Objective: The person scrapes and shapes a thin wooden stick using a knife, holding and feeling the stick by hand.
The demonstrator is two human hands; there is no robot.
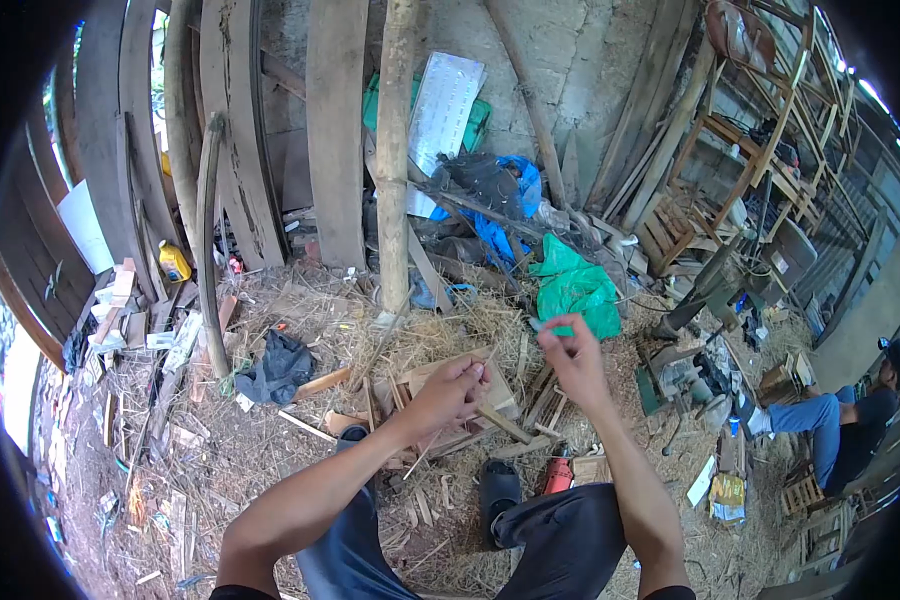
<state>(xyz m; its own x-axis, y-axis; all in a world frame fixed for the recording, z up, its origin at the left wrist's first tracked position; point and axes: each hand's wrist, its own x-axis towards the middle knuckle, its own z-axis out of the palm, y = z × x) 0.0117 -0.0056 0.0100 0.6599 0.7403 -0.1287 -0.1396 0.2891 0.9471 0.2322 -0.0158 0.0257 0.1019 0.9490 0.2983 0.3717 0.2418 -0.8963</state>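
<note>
My left hand is closed, fingertips pinched together, on a thin wooden stick whose narrow ends show above and below the fist. To its right, my raised right hand has thumb and fingers closed on a small pale, bluish piece, too small to name. Below the hands lies a pale wooden block among shavings. A wooden bar or handle slants beside it, its far end hidden near my left hand.
Straw and wood scraps cover the ground. A wooden post stands ahead, with a green sack to its right and a black plastic bag at left. A red cylinder lies by my foot. Another person sits at far right.
</note>
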